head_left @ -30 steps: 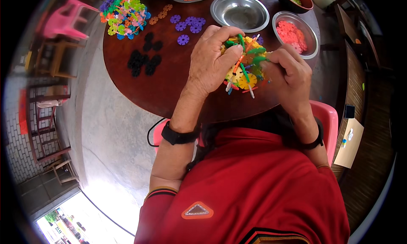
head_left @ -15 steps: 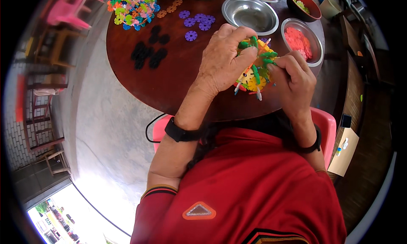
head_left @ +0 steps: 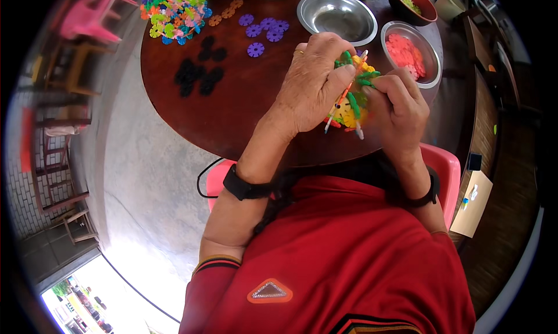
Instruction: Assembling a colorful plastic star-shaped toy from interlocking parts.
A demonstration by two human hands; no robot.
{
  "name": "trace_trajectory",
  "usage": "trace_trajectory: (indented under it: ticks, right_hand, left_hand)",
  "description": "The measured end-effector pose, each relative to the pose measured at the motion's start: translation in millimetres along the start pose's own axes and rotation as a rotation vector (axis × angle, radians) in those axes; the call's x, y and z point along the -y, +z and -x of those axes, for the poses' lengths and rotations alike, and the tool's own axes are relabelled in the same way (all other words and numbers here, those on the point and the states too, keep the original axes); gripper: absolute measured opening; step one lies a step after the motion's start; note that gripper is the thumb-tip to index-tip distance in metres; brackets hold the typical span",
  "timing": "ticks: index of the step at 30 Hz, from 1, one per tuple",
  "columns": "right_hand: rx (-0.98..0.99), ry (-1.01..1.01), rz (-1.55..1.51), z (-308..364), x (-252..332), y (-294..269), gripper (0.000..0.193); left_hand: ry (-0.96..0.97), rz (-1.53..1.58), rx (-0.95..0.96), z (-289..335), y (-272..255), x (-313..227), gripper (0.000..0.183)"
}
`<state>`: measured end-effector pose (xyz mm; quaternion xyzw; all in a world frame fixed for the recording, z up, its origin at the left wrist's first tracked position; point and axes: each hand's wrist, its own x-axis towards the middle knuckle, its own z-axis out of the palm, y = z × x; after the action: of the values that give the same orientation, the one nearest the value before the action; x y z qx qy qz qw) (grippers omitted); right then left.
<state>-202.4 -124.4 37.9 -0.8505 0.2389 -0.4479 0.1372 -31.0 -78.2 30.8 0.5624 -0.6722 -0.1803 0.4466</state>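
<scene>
While the multicoloured disc cluster (head_left: 345, 112) hangs over the counter (head_left: 256, 128), the left hand (head_left: 314, 81) clamps its fingers on it and the right hand (head_left: 402, 104) pinches a green piece (head_left: 366, 77); farther left lie black discs (head_left: 187, 74).

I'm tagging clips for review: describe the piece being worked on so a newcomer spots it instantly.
Find the dark brown table. Over its right side, between the left hand and right hand, is the multicoloured disc assembly. Unlike the similar multicoloured cluster at the table's far left, this one is in the hands.
</scene>
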Motion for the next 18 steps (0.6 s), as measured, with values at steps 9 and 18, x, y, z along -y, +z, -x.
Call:
trace_trajectory:
  ticks: [9,18]
  right_hand:
    - [0.028,-0.001,-0.025,-5,-8,0,0.011]
    - [-0.011,-0.015,0.105,-2,7,-23,0.021]
  left_hand:
    - [-0.006,-0.029,-0.043,1,7,2,0.036]
    - [-0.179,-0.094,-0.11,3,-9,2,0.035]
